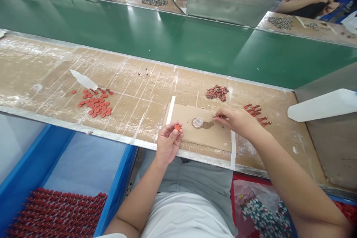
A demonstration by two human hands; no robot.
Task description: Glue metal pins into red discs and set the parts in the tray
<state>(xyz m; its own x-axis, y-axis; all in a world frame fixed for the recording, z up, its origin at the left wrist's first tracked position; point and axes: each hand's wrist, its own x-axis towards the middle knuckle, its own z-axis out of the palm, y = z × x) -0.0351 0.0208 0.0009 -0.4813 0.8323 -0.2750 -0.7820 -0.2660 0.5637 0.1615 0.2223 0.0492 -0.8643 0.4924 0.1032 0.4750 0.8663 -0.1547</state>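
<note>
My left hand [168,142] is closed in a pinch on a small red disc [176,127] just over the near edge of the workbench. My right hand [235,120] is closed on a thin small part [218,116], too small to name, above a taped cardboard pad [192,132]. A little clear cap [198,122] with a brown smear beside it sits on the pad between my hands. Loose red discs [95,104] lie to the left. A heap of red and dark parts [217,92] lies beyond the pad, and a few more such parts [256,112] lie right of my right hand.
A green conveyor belt [156,37] runs behind the bench. A blue bin [36,178] at lower left holds several red pieces [55,214]. A red bin [259,208] sits at lower right. A white scoop [323,105] lies at right. Other people work across the belt.
</note>
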